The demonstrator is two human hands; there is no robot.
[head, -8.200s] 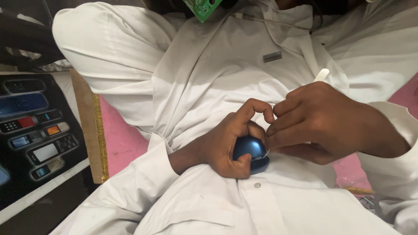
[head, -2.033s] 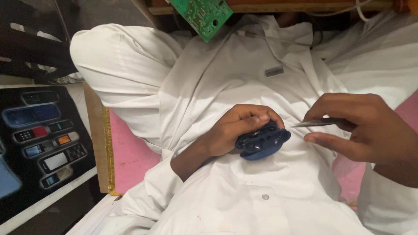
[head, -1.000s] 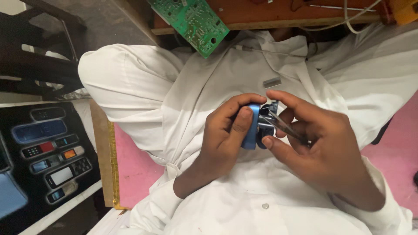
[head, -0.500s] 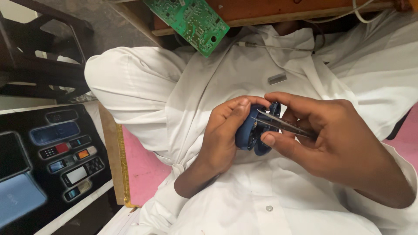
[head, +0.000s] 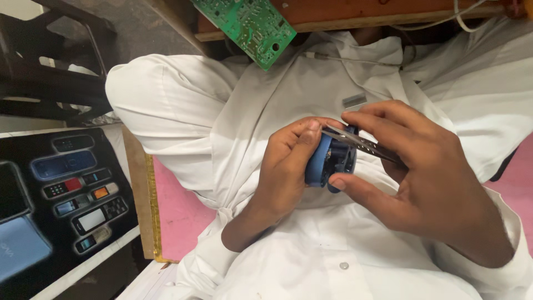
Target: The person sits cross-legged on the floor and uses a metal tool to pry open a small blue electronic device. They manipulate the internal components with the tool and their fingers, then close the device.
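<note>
Between the fingers of the left hand sat a small blue casing of smooth, faintly glossy plastic. Across the right hand's fingertips lay thin tweezers of bright, shiny metal. Beneath both hands the white garment looked like soft, matt, creased cloth. Above the fingers hung a green circuit board, matt and speckled.

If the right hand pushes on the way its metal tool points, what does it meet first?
Probably the blue device, held in the left hand: the right hand aims its thin metal tool at the open edge. Depth is unclear.
</note>
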